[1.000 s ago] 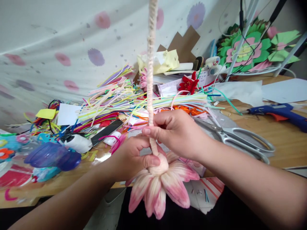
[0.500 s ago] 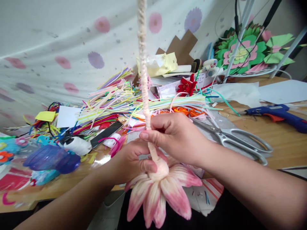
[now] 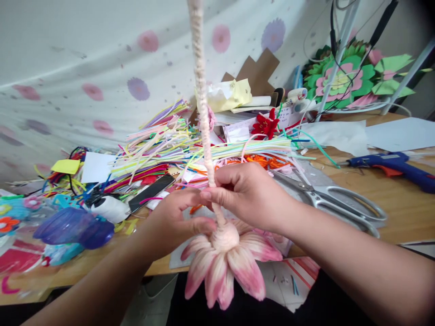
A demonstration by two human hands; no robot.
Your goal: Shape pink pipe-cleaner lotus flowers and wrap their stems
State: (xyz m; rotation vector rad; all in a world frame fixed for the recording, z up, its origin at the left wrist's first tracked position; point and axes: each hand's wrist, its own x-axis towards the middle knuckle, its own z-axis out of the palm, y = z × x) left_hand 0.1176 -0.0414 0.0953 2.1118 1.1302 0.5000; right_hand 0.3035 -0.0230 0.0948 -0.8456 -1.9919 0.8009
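Note:
An artificial flower [image 3: 226,237] hangs head down in front of me, its cream petals tipped with pink. From its rounded base a long wrapped cream stem [image 3: 202,104] rises past the top of the view. My right hand [image 3: 248,194] pinches this stem between thumb and bent fingers a little above the base. Lower down, my left hand [image 3: 180,222] is closed around the stem's bottom end, its thumb by the rounded base and its fingertips partly hidden behind the stem and right thumb.
Scissors [image 3: 326,199] and a blue glue gun [image 3: 394,165] lie on the wooden table at right. Bundles of pipe cleaners [image 3: 159,145] fill the middle and left. A dark phone-like slab [image 3: 151,192] and a purple translucent object [image 3: 73,228] are at left.
My left hand has shifted upward along the stem, its fingers now nearer the right thumb. The flower head has turned slightly and risen a little. My right hand keeps its pinch.

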